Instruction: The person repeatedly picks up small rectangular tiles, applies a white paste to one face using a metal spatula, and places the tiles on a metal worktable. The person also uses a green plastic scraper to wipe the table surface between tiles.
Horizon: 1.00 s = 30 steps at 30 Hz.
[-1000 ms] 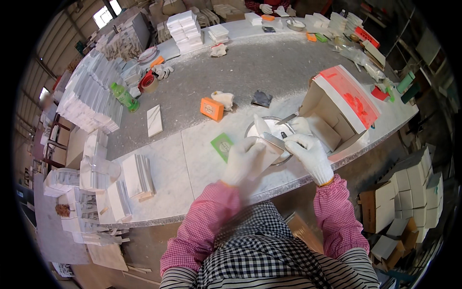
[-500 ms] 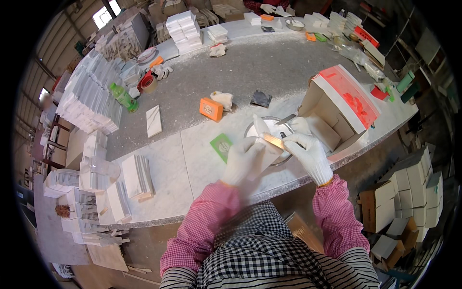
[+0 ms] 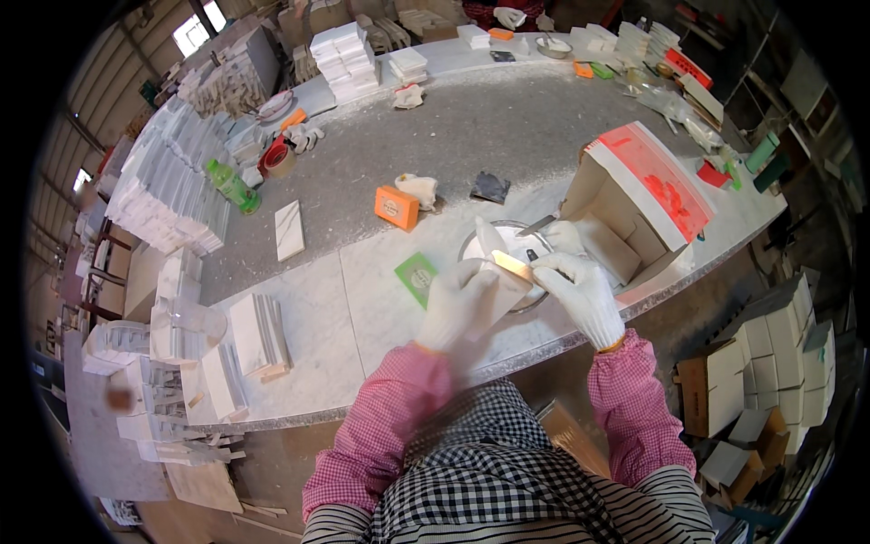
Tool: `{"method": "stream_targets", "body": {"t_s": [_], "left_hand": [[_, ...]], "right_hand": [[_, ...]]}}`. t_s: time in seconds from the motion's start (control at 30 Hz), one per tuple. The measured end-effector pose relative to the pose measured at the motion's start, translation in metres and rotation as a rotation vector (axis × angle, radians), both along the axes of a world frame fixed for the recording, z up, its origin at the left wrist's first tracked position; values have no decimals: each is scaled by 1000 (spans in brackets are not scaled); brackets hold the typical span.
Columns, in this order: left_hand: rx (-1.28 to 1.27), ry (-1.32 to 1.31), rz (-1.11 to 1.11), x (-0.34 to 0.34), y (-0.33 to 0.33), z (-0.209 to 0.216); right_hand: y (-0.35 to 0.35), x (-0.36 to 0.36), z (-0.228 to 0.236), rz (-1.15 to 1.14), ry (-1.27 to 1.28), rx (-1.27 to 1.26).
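Note:
My left hand, in a white knit glove, grips a pale marble tile on edge, its narrow side brightly lit. My right hand, gloved alike, has its fingers pinched at the tile's right end; what they hold is too small to make out. Behind and partly below the tile sits a round metal bowl of white material. A spatula-like tool rests across its far rim. Left of the bowl, a green flat block lies on the table, with an orange box farther back.
An open cardboard carton stands to the right of the bowl. Stacked tiles lie at the left front, with taller stacks behind. A green bottle, a single tile and a dark pad are on the table.
The tile has tipped slightly between my hands, and its lit edge looks brighter. Both hands stay nearly in place. Across the table, another person's gloved hands have shifted.

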<state>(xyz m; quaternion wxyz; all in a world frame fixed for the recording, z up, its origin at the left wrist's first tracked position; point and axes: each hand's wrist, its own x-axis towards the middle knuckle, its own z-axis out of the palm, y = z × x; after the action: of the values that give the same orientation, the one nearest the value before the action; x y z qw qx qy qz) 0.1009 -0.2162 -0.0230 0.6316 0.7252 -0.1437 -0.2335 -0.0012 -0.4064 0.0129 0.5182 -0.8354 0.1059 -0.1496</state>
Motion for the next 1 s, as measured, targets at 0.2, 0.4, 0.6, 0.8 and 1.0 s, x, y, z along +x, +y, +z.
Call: {"method": "stream_targets", "body": {"t_s": [0.2,0.4,0.6,0.8,1.0], "left_hand": [[-2,-21,-1,-1,0,2],[-62,21,8,-7,2,12],[-90,42,26,-10,4,12],[-61,-60,-15,-4,11,-5],[-86,-38,-21,-7,13,1]], "right_hand": [[-11,4,-18,-62,11,-3],[-18,1,-41,0,238,-400],[-7,13,-33,-55,186,-694],[0,72,-34,-23,46,-595],[18,110,-24,-28,368,-496]]}}
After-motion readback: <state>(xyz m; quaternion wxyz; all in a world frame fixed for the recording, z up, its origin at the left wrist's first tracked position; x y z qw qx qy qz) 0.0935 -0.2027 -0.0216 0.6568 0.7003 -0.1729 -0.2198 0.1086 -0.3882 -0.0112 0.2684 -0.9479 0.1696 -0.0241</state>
